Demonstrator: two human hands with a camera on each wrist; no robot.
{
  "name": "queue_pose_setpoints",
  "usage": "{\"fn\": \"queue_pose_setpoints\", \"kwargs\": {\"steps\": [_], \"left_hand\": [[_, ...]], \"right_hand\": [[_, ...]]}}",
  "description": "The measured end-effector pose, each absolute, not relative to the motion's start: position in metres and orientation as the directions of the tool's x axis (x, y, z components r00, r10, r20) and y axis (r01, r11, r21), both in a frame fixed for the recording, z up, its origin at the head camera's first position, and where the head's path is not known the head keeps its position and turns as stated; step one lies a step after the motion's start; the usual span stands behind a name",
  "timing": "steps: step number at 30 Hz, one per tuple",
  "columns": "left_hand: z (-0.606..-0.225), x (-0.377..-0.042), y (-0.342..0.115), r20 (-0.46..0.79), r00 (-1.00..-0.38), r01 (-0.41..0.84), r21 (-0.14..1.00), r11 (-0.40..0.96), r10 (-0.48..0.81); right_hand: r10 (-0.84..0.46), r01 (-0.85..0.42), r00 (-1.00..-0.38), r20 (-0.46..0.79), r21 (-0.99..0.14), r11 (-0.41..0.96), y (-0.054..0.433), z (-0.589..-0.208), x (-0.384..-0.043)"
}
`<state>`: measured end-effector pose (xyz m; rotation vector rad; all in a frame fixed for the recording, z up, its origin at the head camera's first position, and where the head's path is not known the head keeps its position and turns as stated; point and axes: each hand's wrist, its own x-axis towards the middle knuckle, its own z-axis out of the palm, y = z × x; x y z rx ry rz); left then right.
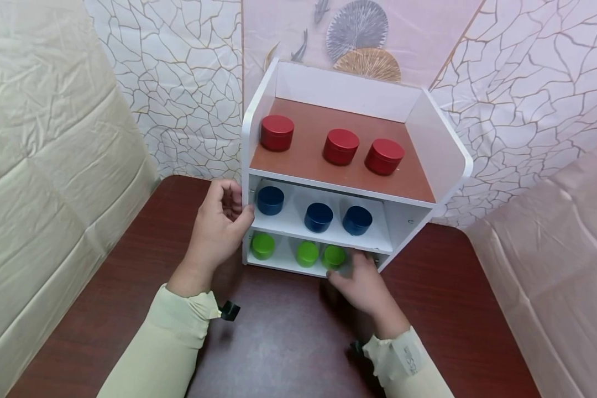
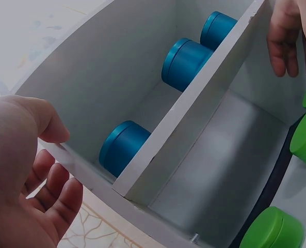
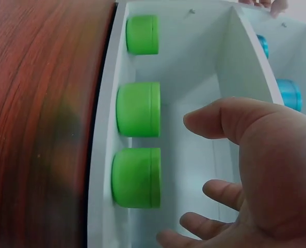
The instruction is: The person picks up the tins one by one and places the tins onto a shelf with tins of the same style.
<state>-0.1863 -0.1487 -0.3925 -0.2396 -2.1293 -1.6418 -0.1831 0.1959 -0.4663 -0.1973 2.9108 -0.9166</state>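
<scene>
A small white shelf unit [image 1: 328, 190] holds round lidded tins on three levels. Three red tins [image 1: 341, 147] stand on the brown top, three blue tins [image 1: 319, 217] on the middle shelf, and three green tins [image 1: 307, 254] at the bottom. My left hand [image 1: 218, 224] is at the unit's left side, its thumb by the side panel's front edge and its fingers loosely bent outside. Beside the rightmost green tin [image 3: 137, 178], my right hand [image 1: 362, 282] is slightly blurred, thumb and fingers spread and holding nothing. In the right wrist view, it hovers before the bottom compartment.
The unit stands toward the back of a dark reddish-brown table [image 1: 278, 337]. Behind it hangs a patterned cloth [image 1: 179, 83], with a pale cloth [image 1: 45, 166] on the left and another cloth [image 1: 552, 249] on the right.
</scene>
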Motion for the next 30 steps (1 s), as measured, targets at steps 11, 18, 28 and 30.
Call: {"fn": "queue_pose_setpoints", "kwargs": {"steps": [11, 18, 28, 30], "left_hand": [[-0.394, -0.186, -0.149, 0.450, -0.883, 0.400, 0.870, 0.287, -0.135], [-0.391, -0.183, -0.148, 0.476, -0.867, 0.425, 0.861, 0.280, -0.148], [-0.380, -0.170, -0.145, 0.597, -0.786, 0.521, 0.780, 0.347, -0.162], [-0.377, -0.166, -0.144, 0.646, -0.752, 0.550, 0.724, 0.416, -0.131]], "right_hand": [[-0.172, -0.156, -0.985, 0.028, -0.583, 0.797, 0.198, -0.455, -0.166], [-0.200, -0.203, -0.977, 0.069, -0.577, 0.791, 0.195, -0.447, -0.156], [-0.269, -0.297, -0.954, 0.130, -0.504, 0.811, 0.189, -0.437, -0.138], [-0.288, -0.321, -0.947, 0.144, -0.472, 0.821, 0.187, -0.435, -0.134]]}}
